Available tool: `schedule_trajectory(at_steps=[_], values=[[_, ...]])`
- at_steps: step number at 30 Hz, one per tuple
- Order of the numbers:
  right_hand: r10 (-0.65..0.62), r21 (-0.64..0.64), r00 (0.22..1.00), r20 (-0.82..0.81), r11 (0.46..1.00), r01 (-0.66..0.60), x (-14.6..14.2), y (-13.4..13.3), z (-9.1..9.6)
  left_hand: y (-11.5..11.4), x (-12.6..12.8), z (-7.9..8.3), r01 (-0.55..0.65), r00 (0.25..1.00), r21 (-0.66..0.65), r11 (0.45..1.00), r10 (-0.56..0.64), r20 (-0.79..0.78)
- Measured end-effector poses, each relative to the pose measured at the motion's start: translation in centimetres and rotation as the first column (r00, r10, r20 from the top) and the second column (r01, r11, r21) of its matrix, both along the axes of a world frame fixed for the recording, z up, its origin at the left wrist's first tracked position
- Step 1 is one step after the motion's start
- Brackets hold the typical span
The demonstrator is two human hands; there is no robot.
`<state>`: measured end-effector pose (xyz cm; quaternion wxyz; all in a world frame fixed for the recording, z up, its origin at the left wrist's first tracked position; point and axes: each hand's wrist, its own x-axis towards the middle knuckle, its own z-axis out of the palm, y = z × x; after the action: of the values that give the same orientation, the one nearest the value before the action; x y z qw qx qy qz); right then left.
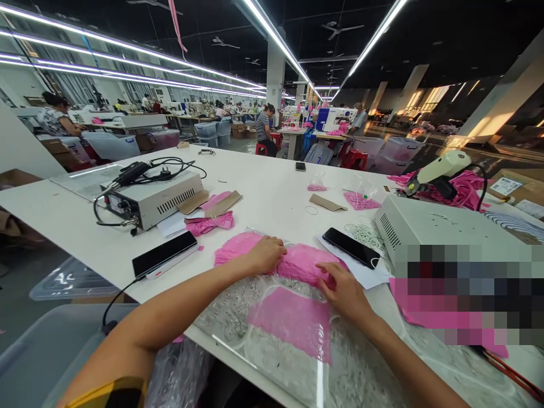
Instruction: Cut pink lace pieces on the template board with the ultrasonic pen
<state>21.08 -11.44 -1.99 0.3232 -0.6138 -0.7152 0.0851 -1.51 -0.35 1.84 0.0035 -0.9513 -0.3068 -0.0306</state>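
A thick stack of pink fabric pieces (300, 265) lies across the table in front of me, its layered edges facing me. My left hand (268, 255) grips the stack at its middle, fingers curled over the top. At the right part of the stack, my right hand (343, 288) has thumb and bent fingers closed on the layered edge. Nearer to me, a single pink fabric piece (293, 318) lies flat on the clear plastic sheet (280, 371). Part of the stack under my left hand is hidden.
A phone (165, 253) on a power bank lies left; another phone (352, 247) lies right beside pale elastic bands (366, 237). Grey machine boxes (164, 195) flank the table, with a corded heat tool (442, 171) at right. Wrapped pink bundles (210, 223) lie behind. A right-hand area is pixelated.
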Motion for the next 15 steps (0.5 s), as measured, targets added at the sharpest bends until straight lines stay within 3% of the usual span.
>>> schedule_trajectory(at_steps=[6,15], values=[[0.012,-0.052,1.0,-0.004,0.999,-0.013,0.7,0.5,-1.4,1.2,0.5,-0.6,0.013,0.995,-0.036,0.999,-0.017,-0.094],[0.027,-0.072,0.999,-0.028,0.997,-0.029,1.1,0.6,-1.5,1.2,0.1,-0.6,0.045,0.991,-0.041,0.998,-0.05,-0.122]])
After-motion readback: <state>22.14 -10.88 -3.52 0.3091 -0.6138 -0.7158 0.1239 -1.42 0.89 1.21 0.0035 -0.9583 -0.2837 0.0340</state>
